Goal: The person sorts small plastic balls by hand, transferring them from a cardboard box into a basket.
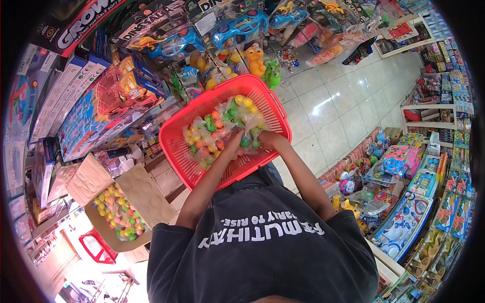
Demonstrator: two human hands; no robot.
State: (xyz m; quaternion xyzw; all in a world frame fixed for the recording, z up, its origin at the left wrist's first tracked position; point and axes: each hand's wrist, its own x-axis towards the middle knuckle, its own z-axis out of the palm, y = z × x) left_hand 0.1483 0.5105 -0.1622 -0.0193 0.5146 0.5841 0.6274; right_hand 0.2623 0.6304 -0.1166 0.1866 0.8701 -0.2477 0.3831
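A red plastic basket is in front of my body and holds clear plastic bags of small colourful ball-like toys. The toys are yellow, green and orange. Both my hands reach inside the basket. My left hand is near its middle, with fingers closed at the plastic of one bag. Close by on the right, my right hand curls at the bagged toys, its fingertips partly hidden by them.
At the lower left, an open cardboard box contains more bagged toys. Boxed toys line the left, and packaged blue toys hang ahead. Tiled floor extends to the right, beside shelves with toys.
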